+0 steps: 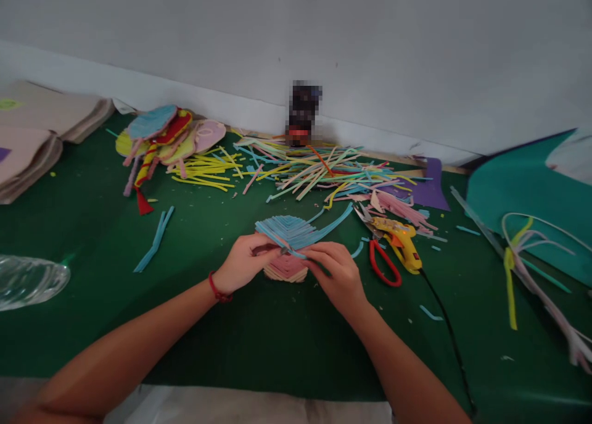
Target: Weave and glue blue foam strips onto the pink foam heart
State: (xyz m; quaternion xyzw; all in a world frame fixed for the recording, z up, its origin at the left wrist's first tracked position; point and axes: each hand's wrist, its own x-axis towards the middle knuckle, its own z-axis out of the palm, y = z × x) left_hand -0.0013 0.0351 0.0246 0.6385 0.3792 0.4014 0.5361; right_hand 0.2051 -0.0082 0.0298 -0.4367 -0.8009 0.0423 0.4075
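Note:
A small round piece made of pipe cleaners laid in V-shaped rows lies in front of me, its blue half (289,231) at the back and its pink half (285,270) nearer me. My left hand (238,265), with a red bracelet at the wrist, pinches the left edge of this piece. From the right, my right hand (338,276) is closed, its fingertips on a blue pipe cleaner (298,255) along the middle of the piece. Other blue pipe cleaner ends (340,219) stick out behind my right hand. The exact fingertip contact is partly hidden.
Right of my hand lie red-handled scissors (385,265) and a yellow glue gun (407,248) with a black cord. Loose pipe cleaners (319,176) are heaped at the back. Finished fan-like pieces (161,134) are stacked back left. A plastic bottle (32,282) lies left.

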